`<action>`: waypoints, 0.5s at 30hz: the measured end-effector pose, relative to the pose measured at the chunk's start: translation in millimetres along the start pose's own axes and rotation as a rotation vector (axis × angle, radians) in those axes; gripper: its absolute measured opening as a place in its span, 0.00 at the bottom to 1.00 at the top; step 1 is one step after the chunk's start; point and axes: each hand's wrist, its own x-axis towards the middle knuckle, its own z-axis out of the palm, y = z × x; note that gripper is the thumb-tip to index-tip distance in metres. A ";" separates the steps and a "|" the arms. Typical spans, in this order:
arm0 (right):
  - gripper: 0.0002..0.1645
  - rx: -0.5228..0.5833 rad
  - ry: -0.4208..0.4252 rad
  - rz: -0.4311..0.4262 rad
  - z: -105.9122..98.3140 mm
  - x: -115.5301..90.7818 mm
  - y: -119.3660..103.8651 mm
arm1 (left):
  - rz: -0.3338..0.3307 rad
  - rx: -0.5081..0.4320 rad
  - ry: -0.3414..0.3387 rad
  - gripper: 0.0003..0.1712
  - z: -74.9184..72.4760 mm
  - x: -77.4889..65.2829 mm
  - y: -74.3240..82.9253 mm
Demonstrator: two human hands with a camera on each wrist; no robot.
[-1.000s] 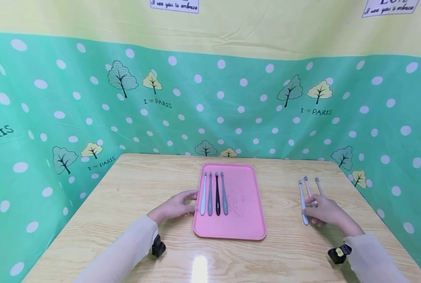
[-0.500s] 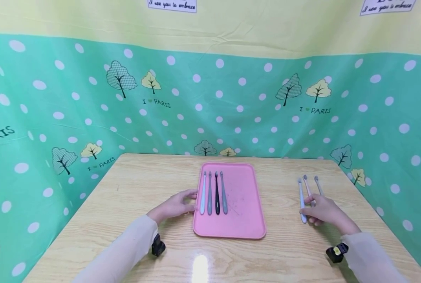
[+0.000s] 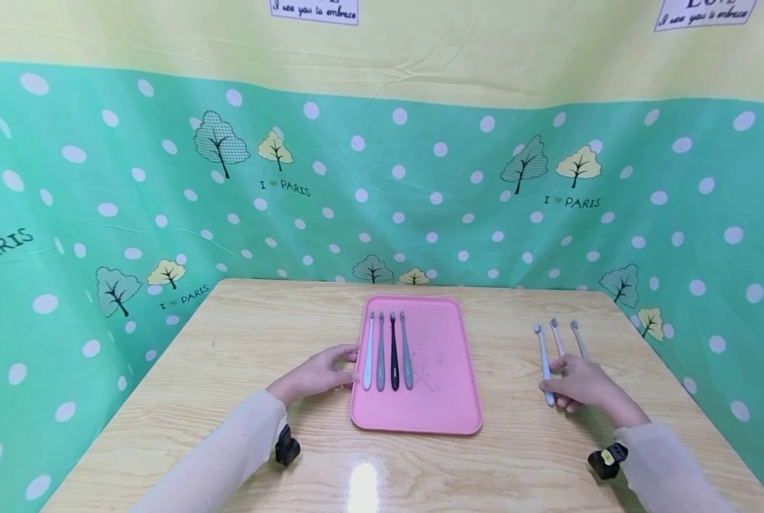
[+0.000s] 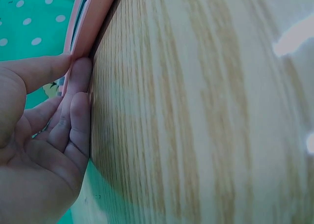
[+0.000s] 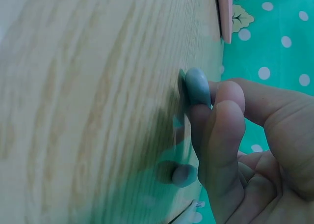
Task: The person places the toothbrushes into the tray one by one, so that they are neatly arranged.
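My left hand point(image 3: 321, 370) holds the left edge of a pink tray point(image 3: 442, 370), the thumb at its rim. In the left wrist view, the fingers of that hand lie against the tray's side, close to the table. On the tray, several toothbrushes lie side by side, heads away from me; one is black point(image 3: 394, 360). At the right, my right hand point(image 3: 587, 385) pinches a light blue toothbrush point(image 3: 541, 348) near its handle's end. Its rounded end point(image 5: 197, 86) shows between the fingertips in the right wrist view. A pink toothbrush point(image 3: 558, 339) and a grey toothbrush point(image 3: 579, 340) lie partly hidden by this hand.
The wooden table point(image 3: 260, 313) has bare surface between the tray and the right hand. A green and yellow patterned curtain point(image 3: 331, 235) hangs behind it and at both sides. A black wrist camera point(image 3: 287, 446) sits beneath the left sleeve.
The right hand has shifted slightly left with the light blue toothbrush, widening the gap between its head and the pink one. The left hand and tray stay put.
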 end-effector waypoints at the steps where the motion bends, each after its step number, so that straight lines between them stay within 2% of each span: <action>1: 0.31 -0.001 -0.005 -0.004 0.2 -0.1 -0.2 | 0.000 0.001 0.001 0.40 0.1 -0.1 -0.1; 8: 0.31 -0.006 -0.037 -0.018 0.4 0.0 -2.9 | -0.001 -0.004 0.010 0.40 1.1 0.2 0.1; 15: 0.25 0.016 -0.066 0.008 0.9 0.6 -3.6 | -0.003 0.001 0.018 0.40 1.7 1.3 -2.4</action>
